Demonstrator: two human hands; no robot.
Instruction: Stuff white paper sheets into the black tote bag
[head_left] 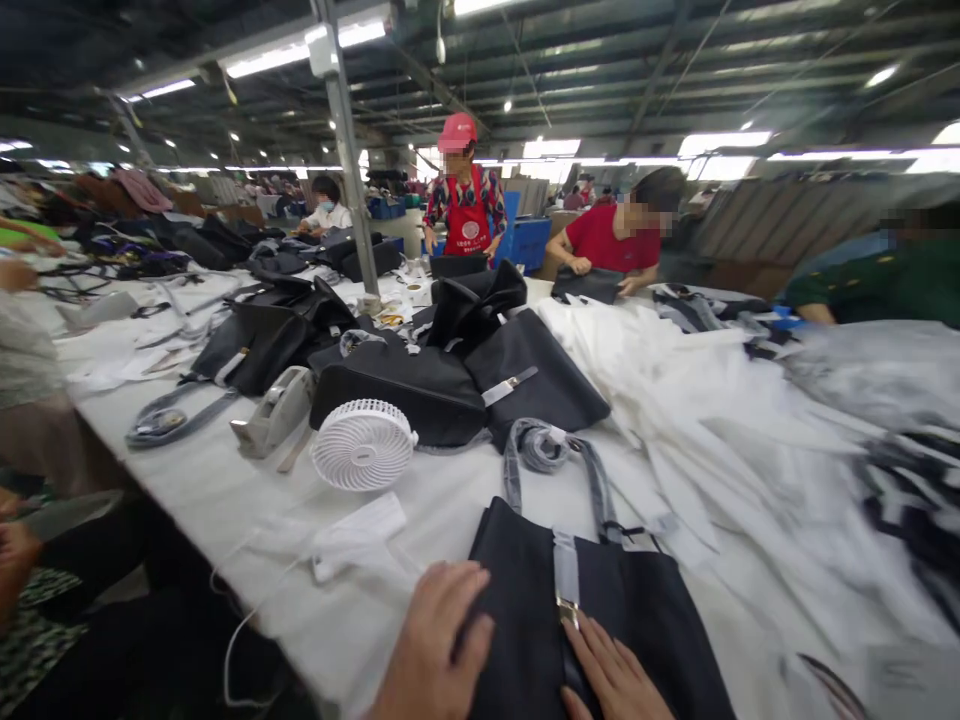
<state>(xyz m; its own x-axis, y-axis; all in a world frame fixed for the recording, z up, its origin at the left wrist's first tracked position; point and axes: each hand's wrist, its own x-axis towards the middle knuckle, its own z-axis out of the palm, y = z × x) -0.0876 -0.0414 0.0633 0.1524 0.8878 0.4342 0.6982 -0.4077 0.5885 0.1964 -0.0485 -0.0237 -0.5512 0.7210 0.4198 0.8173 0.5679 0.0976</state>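
Note:
A black handbag lies flat on the table in front of me, its wrapped straps pointing away. Down its middle runs a tab with a metal clasp, partly covered in pale film. My right hand rests flat on the bag, fingertips just below the clasp, fingers stretched out. At the bag's left edge is my left hand, fingers extended and thumb apart, with nothing visible in its grasp. Beyond the bag a coiled, wrapped strap lies between the two handles.
A white fan, a tape dispenser and several black bags stand farther up the table. White sheets are heaped at right. A white cable hangs over the left edge. Co-workers stand across the table.

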